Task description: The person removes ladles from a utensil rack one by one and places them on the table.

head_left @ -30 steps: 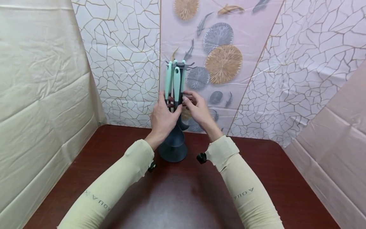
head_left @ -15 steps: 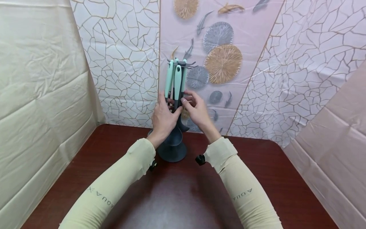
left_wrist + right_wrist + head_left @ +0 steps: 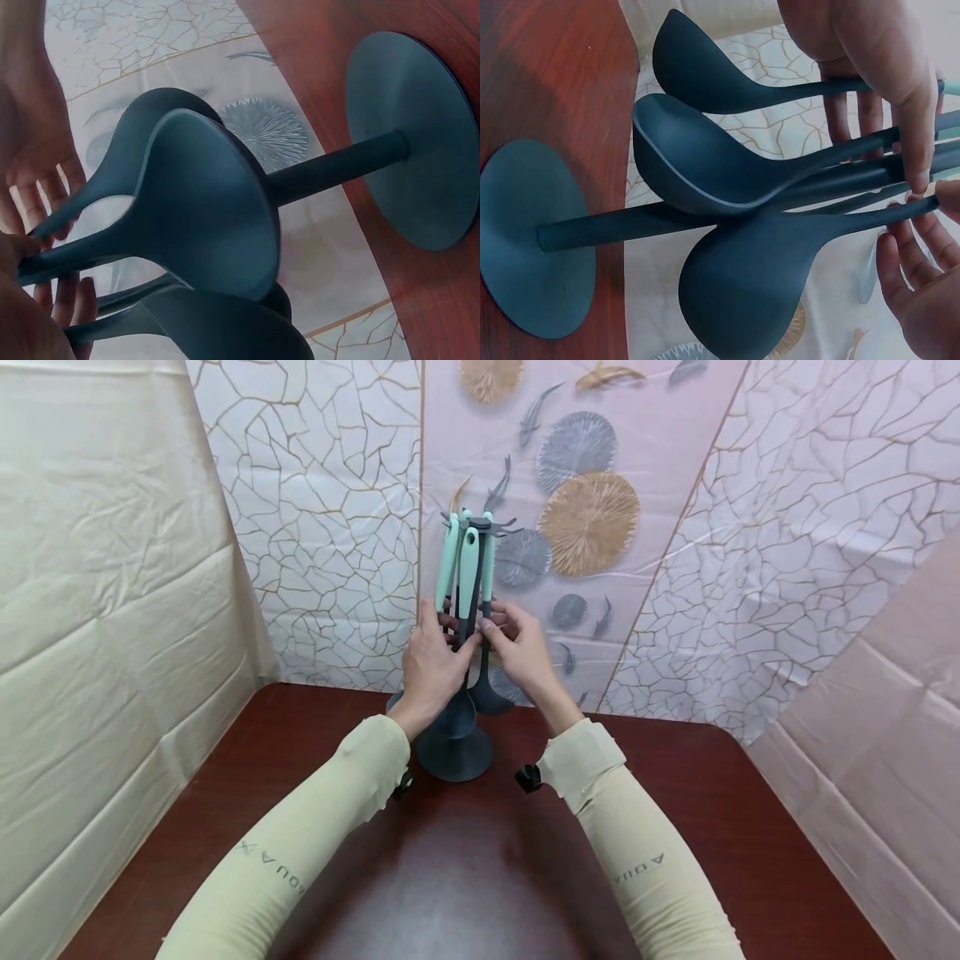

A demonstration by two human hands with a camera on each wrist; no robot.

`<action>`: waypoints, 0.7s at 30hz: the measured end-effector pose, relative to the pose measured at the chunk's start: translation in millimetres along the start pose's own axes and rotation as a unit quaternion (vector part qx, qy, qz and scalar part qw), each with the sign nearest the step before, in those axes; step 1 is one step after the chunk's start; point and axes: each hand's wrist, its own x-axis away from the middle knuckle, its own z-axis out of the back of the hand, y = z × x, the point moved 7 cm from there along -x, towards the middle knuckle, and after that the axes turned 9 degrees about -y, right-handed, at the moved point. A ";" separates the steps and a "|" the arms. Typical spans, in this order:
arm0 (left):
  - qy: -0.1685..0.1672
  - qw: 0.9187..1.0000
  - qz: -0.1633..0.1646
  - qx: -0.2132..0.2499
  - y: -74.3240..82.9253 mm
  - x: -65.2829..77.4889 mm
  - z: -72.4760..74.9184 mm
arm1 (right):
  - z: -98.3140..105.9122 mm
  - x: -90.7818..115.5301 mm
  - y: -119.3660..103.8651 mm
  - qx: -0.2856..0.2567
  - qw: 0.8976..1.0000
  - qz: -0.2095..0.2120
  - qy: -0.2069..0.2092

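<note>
A dark utensil stand [image 3: 456, 762] stands upright near the table's back, with several mint-handled utensils hanging round its top. My left hand [image 3: 432, 667] curls round the left side of the cluster, its thumb at the shaft of the front ladle [image 3: 457, 718] and fingers behind the shaft of another ladle [image 3: 705, 71]. On the other side my right hand [image 3: 527, 653] pinches the dark shaft of the right ladle [image 3: 491, 696] below its green handle [image 3: 488, 564]. That ladle's bowl [image 3: 746, 281] hangs beside the stand's pole [image 3: 615, 231]. Other utensils behind are partly hidden.
The brown table [image 3: 465, 868] ends just behind the stand, where a patterned cloth [image 3: 337, 527] hangs as a backdrop. Pale cloth walls [image 3: 112, 652] rise at both sides. A small black wrist camera [image 3: 528, 777] sits under the right sleeve.
The right ladle's bowl has swung out to the right, and its shaft now stands apart from the pole. Both hands have stayed at nearly the same place on the utensils.
</note>
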 end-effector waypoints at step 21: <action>-0.103 0.991 -0.029 0.080 -7.0 -8.3 5.0 | 15.7 11.1 -10.3 0.052 0.998 -0.016 -0.027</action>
